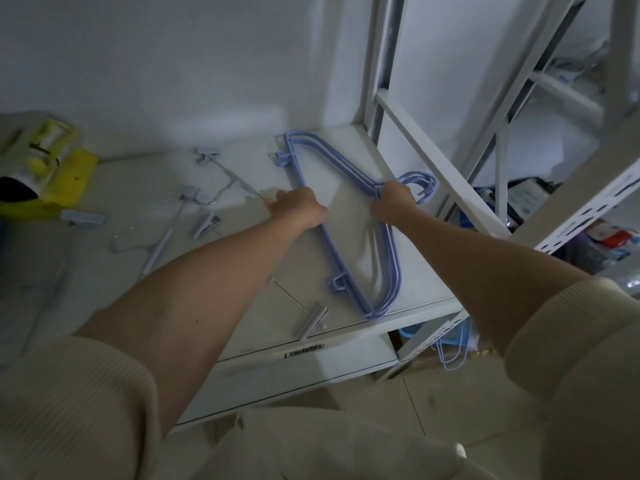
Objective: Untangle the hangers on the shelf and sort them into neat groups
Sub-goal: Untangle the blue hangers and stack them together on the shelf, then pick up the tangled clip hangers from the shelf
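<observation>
A stack of blue plastic hangers [349, 244] lies flat on the white shelf [426, 271], hooks pointing right towards the shelf post. My right hand [393, 204] grips the stack at the neck, just below the hooks. My left hand [298, 207] rests on the long bottom bar of the stack, fingers curled over it. To the left lie pale clip hangers [162, 237] with metal hooks, and another one [228, 174] further back, with loose clips around them.
A single pale clip [311, 322] lies near the shelf's front edge. A yellow box [52, 168] stands at the far left. White metal shelf posts [436, 161] rise on the right. More blue hangers [450, 351] hang below the shelf.
</observation>
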A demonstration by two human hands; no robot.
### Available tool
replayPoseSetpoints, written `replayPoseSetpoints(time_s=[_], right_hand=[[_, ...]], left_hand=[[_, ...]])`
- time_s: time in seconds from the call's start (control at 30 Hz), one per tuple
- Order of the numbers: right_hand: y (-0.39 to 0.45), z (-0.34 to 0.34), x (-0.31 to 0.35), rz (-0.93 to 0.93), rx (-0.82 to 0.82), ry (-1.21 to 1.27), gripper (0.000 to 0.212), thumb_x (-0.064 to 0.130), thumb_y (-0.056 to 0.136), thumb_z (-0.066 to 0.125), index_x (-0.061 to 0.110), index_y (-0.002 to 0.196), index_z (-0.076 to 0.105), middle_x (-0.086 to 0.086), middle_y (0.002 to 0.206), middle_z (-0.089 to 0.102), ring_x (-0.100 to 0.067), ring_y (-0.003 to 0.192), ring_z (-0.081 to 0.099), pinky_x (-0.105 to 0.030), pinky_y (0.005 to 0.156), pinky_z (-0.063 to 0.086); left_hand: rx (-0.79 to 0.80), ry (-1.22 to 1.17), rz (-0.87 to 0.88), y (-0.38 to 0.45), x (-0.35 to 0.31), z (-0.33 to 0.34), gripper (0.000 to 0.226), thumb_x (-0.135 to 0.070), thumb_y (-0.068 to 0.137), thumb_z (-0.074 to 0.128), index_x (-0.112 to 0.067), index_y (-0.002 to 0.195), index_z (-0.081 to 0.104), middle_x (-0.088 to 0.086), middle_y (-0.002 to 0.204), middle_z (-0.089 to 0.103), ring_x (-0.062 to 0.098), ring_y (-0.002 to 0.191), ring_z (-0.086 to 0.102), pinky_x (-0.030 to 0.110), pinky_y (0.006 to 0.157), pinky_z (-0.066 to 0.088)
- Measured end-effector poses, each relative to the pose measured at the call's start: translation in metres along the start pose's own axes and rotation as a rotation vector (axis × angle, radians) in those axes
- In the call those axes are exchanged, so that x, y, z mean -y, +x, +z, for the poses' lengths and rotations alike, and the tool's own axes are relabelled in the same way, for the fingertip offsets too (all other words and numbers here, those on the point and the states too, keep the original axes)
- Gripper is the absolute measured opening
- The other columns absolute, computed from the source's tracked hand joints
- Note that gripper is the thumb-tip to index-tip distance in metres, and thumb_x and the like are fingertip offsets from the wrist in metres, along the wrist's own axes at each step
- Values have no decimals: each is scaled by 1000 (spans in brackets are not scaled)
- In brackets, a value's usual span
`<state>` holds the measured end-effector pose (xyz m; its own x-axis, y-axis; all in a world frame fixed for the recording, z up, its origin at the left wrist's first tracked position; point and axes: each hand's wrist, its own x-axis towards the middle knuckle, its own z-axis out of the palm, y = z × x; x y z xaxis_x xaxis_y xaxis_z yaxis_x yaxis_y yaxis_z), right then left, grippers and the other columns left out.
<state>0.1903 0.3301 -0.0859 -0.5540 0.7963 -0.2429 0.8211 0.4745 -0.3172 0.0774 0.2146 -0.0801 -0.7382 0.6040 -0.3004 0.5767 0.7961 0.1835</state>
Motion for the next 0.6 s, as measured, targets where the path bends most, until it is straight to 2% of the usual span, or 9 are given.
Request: replayPoseSetpoints(time_s=[0.07, 0.1, 0.13, 0.17, 0.23, 0.33, 0.4, 0.53, 0.6], right_hand=[[-2, 0, 2, 30, -35, 37, 21, 3, 86, 44, -4, 102, 56, -11, 68, 45, -27, 65, 50, -26, 47, 33], [-4, 0, 3, 50, -71, 64, 30, 4, 86, 44, -7, 112, 54, -16, 81, 53, -32, 79, 56, -30, 55, 43], [-8, -2, 7, 64, -118, 101, 37, 6, 86, 46, -7, 121, 49, -21, 101, 55, -37, 98, 57, -36, 71, 50], [-12, -2, 11, 53, -168, 116, 41, 7, 87, 47, -5, 126, 44, -24, 119, 51, -41, 114, 50, -42, 88, 47], [-23, -6, 26, -20, -235, 133, 42, 8, 86, 46, -1, 128, 44, -24, 131, 44, -42, 125, 41, -46, 102, 38], [-33, -7, 56, -161, -291, 149, 35, 8, 86, 46, 4, 120, 54, -20, 127, 52, -38, 120, 48, -41, 100, 40], [-41, -4, 83, -236, -267, 178, 31, 8, 86, 46, 5, 112, 62, -20, 123, 59, -37, 116, 55, -37, 97, 44], [-66, 11, 134, -321, -99, 124, 30, 13, 87, 44, 5, 110, 63, -21, 115, 63, -39, 109, 60, -37, 90, 49], [-75, 20, 147, -294, -17, 61, 30, 12, 83, 49, 5, 110, 60, -17, 114, 63, -35, 103, 62, -34, 87, 50]], left_hand=[[-27, -31, 25, -4, 5, -2, 45, -40, 90, 39, -15, 125, 51, 15, 134, 52, 35, 130, 38, 48, 112, 22], [-57, -47, 30, -6, 8, -5, 45, -40, 91, 36, -14, 124, 53, 16, 131, 54, 35, 129, 39, 47, 110, 22], [-102, -71, 32, -7, 11, -10, 44, -37, 91, 34, -14, 122, 54, 16, 129, 56, 35, 128, 39, 46, 109, 21], [-159, -98, 31, -8, 16, -16, 43, -35, 92, 33, -13, 121, 56, 16, 126, 58, 34, 127, 40, 45, 108, 21], [-283, -162, 12, -10, 32, -31, 40, -31, 91, 33, -15, 117, 59, 15, 123, 61, 34, 125, 44, 42, 104, 25], [-397, -266, -58, -14, 73, -53, 36, -28, 89, 36, -17, 112, 62, 13, 119, 64, 34, 121, 49, 40, 100, 28], [-439, -289, -123, -21, 105, -65, 37, -25, 88, 37, -18, 112, 63, 13, 120, 64, 35, 120, 51, 40, 101, 30], [-457, -331, -244, -39, 168, -75, 34, -21, 84, 39, -14, 104, 64, 14, 113, 66, 36, 112, 55, 41, 96, 37], [-421, -382, -229, -49, 190, -75, 29, -23, 80, 38, -10, 89, 63, 14, 106, 69, 36, 102, 60, 42, 91, 46]])
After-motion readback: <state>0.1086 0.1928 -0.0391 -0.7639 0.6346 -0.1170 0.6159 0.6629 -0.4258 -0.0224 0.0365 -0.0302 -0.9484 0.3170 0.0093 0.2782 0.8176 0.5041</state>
